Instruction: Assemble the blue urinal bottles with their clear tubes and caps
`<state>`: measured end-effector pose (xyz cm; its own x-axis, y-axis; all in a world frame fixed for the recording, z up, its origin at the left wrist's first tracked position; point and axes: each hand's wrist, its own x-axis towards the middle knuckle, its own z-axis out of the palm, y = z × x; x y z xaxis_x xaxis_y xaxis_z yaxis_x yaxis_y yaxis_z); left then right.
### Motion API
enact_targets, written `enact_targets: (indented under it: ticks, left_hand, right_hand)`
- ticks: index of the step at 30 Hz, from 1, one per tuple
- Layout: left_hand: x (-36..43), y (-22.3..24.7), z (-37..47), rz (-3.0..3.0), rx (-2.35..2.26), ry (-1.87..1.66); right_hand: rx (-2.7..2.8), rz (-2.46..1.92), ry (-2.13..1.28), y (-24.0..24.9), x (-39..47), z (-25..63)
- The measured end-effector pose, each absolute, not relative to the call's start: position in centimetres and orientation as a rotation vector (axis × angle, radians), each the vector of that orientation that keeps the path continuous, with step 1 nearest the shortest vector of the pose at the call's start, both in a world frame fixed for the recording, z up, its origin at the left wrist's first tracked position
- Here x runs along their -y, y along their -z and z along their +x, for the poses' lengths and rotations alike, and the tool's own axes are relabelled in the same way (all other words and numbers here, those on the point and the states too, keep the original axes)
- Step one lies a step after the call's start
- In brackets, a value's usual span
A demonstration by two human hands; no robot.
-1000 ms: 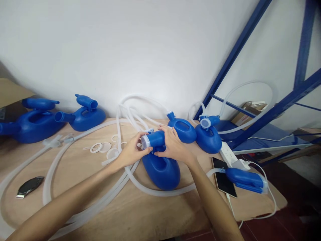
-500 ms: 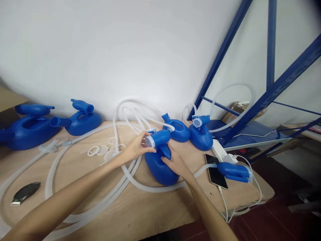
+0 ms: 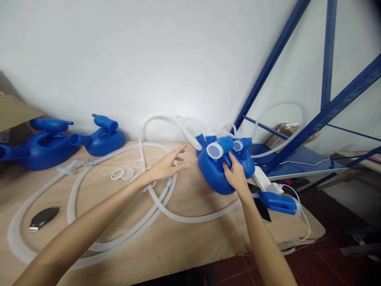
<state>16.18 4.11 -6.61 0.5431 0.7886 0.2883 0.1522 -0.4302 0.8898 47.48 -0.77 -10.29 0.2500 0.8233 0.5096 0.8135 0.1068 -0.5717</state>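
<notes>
My right hand (image 3: 237, 174) is wrapped round the handle of a blue plastic bottle (image 3: 212, 174), tilted, its upper blue part ending in a white-rimmed cap. More blue bottles stand behind it and to its right, partly hidden. My left hand (image 3: 168, 165), fingers apart, is empty over the middle of the table. Below it run loops of clear tubing (image 3: 190, 218); one tube end (image 3: 169, 182) lies under the hand. White rings (image 3: 117, 174) and a clear disc lie left of the hand, close to the wrist.
Two blue bottles, one (image 3: 105, 142) nearer and one (image 3: 47, 149) farther left, stand by the wall. A dark oval device (image 3: 44, 217) lies front left. Power strip (image 3: 261, 178), phone, blue part (image 3: 278, 202) and blue shelf frame (image 3: 297, 167) are at right.
The bottle has moved right and back in my right hand, beside the others. My left hand has let go of its upper part and opened. The view has shifted slightly.
</notes>
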Motion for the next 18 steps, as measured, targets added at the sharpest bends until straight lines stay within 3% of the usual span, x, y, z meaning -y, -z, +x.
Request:
enact_targets:
  ticks: [8, 18]
  left_hand:
    - [-5.4, 9.1, 23.0, 1.952, -0.604, -0.944]
    - [-9.4, 11.2, 26.9, 2.066, -0.563, -0.877]
  right_hand:
    - [1.691, -1.676, -0.064, 14.8, 1.2, 46.4]
    - [1.623, -1.684, -0.182, 13.8, 1.3, 46.9]
